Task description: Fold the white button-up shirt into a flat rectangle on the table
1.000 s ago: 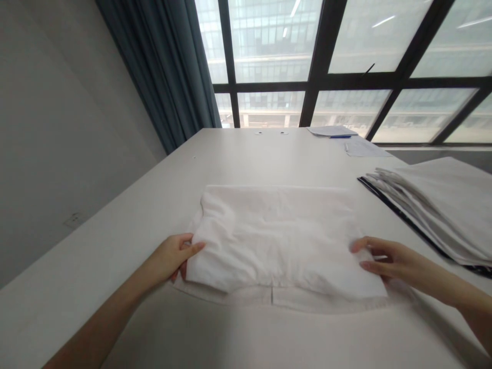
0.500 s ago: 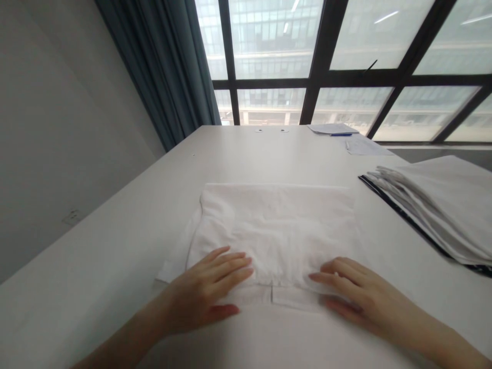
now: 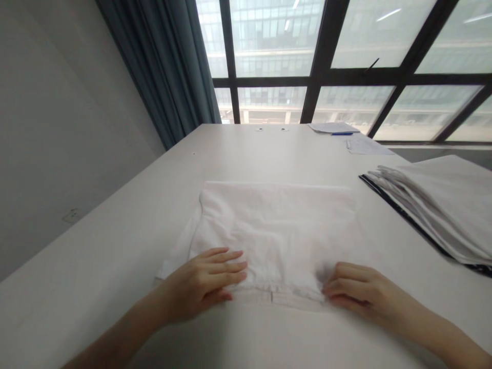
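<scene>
A folded white garment lies on the table in front of me, lightly creased, with a band and a short dark seam at its near edge. My left hand rests flat on its near left part, fingers stretched out and thumb by the near edge. At the near right corner, my right hand has its fingers drawn together in a pinch on the cloth's edge. Part of that corner is hidden behind the fingers. On the left side, a lower layer of the garment sticks out from under the top one.
The white table reaches back to the windows. To the right lies a stack of folded white cloth on a black item. Papers and a blue pen lie at the far right. A blue curtain hangs at the back left.
My right hand has moved slightly right, and its fingers have closed on the cloth's edge. My left hand has slid a little left. The garment's near band looks narrower.
</scene>
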Available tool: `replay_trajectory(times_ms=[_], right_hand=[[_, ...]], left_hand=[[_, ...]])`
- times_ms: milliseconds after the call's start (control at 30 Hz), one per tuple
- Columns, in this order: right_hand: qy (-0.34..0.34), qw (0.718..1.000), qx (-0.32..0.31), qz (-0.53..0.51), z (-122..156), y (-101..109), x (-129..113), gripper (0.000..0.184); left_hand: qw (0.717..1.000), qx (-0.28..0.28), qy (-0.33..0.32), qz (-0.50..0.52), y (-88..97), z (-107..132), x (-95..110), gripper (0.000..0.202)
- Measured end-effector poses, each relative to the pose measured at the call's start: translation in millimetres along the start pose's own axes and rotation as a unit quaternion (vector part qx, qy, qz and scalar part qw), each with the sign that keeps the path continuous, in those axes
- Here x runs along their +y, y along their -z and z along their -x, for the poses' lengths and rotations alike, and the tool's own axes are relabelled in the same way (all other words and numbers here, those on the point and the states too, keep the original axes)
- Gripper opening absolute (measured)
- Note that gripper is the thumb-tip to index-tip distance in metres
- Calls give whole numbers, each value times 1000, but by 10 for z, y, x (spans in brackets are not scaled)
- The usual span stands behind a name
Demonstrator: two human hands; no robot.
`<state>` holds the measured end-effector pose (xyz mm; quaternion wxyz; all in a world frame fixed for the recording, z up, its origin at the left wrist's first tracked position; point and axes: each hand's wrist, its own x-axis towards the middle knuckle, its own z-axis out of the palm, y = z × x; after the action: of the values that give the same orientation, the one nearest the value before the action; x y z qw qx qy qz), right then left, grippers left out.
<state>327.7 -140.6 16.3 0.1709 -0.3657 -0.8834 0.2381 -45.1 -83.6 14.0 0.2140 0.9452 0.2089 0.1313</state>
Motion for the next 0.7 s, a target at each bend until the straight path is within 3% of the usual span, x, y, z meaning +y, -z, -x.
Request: replay_trajectory(times_ms=[133, 233, 467, 600, 700], right_hand=[[-66, 997, -45, -23, -9, -10, 12, 15], [-76, 996, -49, -15, -11, -20, -15, 18], [-45, 997, -30, 61, 2, 4, -2, 15], [-57, 996, -58, 41, 4, 90, -12, 19], [-69, 994, -79, 22, 1, 135, -37, 30]], left_hand=[[1000, -9, -2, -5, -14, 56, -93, 33], [1000, -1, -16, -12, -28, 67, -139, 42], [990, 102, -90, -48, -81, 4, -104, 25], [993, 85, -71, -38, -53, 6, -35, 25], [997, 59, -48, -34, -34, 16, 5, 35]])
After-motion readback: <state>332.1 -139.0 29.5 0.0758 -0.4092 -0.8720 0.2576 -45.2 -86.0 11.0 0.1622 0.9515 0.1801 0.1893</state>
